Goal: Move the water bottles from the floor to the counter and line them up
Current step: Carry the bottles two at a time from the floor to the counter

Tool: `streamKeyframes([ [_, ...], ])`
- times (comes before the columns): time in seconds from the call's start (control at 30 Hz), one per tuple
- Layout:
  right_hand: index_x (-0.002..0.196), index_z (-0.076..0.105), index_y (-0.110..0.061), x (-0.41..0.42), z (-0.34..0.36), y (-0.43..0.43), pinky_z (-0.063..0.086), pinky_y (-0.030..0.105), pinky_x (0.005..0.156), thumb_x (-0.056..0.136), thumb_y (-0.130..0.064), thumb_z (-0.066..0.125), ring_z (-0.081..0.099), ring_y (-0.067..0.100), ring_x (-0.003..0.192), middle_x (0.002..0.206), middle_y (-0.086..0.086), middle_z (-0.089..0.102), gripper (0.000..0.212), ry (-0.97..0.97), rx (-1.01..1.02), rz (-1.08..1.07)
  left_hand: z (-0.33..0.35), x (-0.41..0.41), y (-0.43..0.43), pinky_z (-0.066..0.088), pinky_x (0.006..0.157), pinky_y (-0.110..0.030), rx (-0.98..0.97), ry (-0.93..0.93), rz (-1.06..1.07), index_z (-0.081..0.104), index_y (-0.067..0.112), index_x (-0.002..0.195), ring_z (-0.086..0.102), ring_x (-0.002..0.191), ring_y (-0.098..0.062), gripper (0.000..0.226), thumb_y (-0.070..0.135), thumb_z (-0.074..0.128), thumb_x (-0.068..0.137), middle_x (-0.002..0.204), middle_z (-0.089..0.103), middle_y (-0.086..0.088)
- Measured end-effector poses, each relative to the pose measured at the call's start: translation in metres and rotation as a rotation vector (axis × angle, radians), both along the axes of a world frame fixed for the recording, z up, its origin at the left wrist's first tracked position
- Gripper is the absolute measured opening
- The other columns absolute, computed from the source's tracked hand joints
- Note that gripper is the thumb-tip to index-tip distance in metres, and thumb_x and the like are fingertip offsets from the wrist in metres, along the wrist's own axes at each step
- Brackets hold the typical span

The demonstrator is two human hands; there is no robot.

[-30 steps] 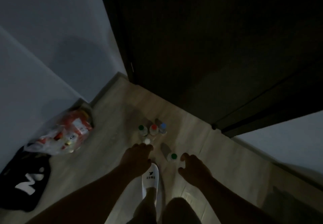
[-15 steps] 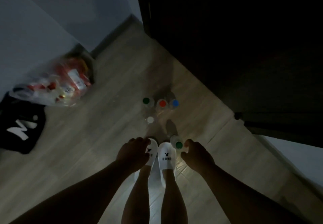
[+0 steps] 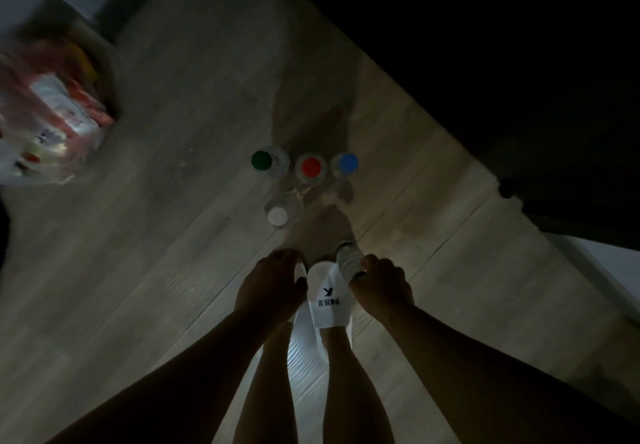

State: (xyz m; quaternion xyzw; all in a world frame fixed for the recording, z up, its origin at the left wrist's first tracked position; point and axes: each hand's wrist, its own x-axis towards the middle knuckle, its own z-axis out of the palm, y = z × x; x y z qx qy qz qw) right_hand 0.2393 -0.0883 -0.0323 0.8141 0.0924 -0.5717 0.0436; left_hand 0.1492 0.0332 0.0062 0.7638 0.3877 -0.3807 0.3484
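The task looks barely begun. The wooden floor [image 3: 173,270] fills the dim view. A dark cabinet front [image 3: 485,45] runs along the far right and a blurred plastic bag [image 3: 52,125] lies at far left. No tabletop is in view, so no bottle can be counted as placed.

Near the white slippers [image 3: 329,301], the right hand [image 3: 381,286] curls round a clear bottle [image 3: 347,259] that tilts low over the floor. Its cap is hidden. The left hand [image 3: 268,286] hangs beside it, fingers loosely curled, apparently holding nothing.

Four bottles stand untouched on the floor. The green-capped bottle [image 3: 262,160], red-capped bottle [image 3: 310,166] and blue-capped bottle [image 3: 348,162] form a far row, left to right. The white-capped bottle [image 3: 278,216] stands just nearer. All five need carrying and lining up.
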Motion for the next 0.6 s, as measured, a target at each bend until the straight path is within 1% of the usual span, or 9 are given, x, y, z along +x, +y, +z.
streamKeyframes([
  [0.07,0.141,0.032,-0.018,-0.001,-0.017,-0.003,0.04,0.038,0.1,0.094,-0.033,0.048,0.042,0.027,0.125,0.137,0.011,0.041,0.052,0.007,-0.029,-0.003,-0.012,0.002,-0.002,0.042,0.094,-0.022,-0.006,0.002,0.007,0.046,0.022,0.133,0.052,0.12,-0.012,0.039,0.025,0.053,0.094,0.135,0.051,0.002],
  [0.13,0.144,0.026,-0.018,-0.003,-0.033,-0.005,0.041,0.04,0.102,0.093,-0.035,0.049,0.044,0.028,0.124,0.137,0.013,0.04,0.058,0.039,-0.052,-0.041,-0.024,0.003,-0.004,0.042,0.094,-0.023,-0.013,0.011,0.0,0.046,0.022,0.133,0.052,0.12,-0.013,0.04,0.025,0.053,0.093,0.135,0.051,0.002],
  [0.2,0.145,0.021,-0.017,-0.007,-0.048,-0.006,0.044,0.041,0.101,0.093,-0.036,0.051,0.047,0.03,0.122,0.135,0.015,0.042,0.063,0.073,-0.06,-0.061,-0.036,0.004,-0.005,0.041,0.089,-0.021,-0.027,0.015,-0.003,0.047,0.022,0.132,0.053,0.117,-0.013,0.04,0.026,0.053,0.093,0.133,0.052,0.001],
  [0.3,0.147,0.015,-0.022,-0.011,-0.064,-0.007,0.046,0.04,0.098,0.09,-0.032,0.055,0.045,0.03,0.123,0.14,0.013,0.037,0.07,0.108,-0.051,-0.044,-0.052,0.006,-0.006,0.038,0.083,-0.02,-0.033,0.027,0.001,0.047,0.021,0.132,0.054,0.114,-0.013,0.039,0.026,0.053,0.094,0.13,0.053,0.0],
  [0.4,0.148,0.017,-0.021,-0.013,-0.078,-0.009,0.045,0.039,0.097,0.09,-0.023,0.054,0.047,0.033,0.121,0.14,0.015,0.039,0.069,0.12,-0.03,-0.047,-0.064,0.008,-0.007,0.038,0.081,-0.019,-0.04,0.029,0.006,0.049,0.021,0.128,0.054,0.11,-0.012,0.035,0.025,0.053,0.093,0.126,0.055,0.0],
  [0.5,0.147,0.018,-0.02,-0.013,-0.082,-0.005,0.042,0.038,0.099,0.092,-0.022,0.054,0.046,0.03,0.124,0.139,0.016,0.04,0.067,0.101,-0.037,-0.011,-0.07,0.005,-0.005,0.039,0.08,-0.02,-0.06,0.03,0.033,0.05,0.021,0.126,0.054,0.11,-0.012,0.033,0.024,0.053,0.093,0.123,0.056,0.001],
  [0.57,0.147,0.02,-0.02,-0.013,-0.083,0.0,0.047,0.037,0.096,0.092,-0.016,0.051,0.052,0.033,0.119,0.135,0.019,0.046,0.064,0.137,-0.055,-0.033,-0.07,0.002,-0.003,0.039,0.08,-0.02,-0.069,0.036,0.035,0.048,0.021,0.129,0.054,0.112,-0.012,0.036,0.023,0.053,0.093,0.125,0.056,0.001],
  [0.6,0.146,0.023,-0.019,-0.012,-0.083,0.003,0.051,0.037,0.091,0.091,-0.013,0.051,0.056,0.034,0.114,0.131,0.02,0.05,0.062,0.153,-0.07,-0.059,-0.069,0.0,-0.002,0.039,0.08,-0.019,-0.073,0.039,0.039,0.048,0.022,0.13,0.054,0.112,-0.012,0.037,0.023,0.053,0.093,0.126,0.056,0.001],
])
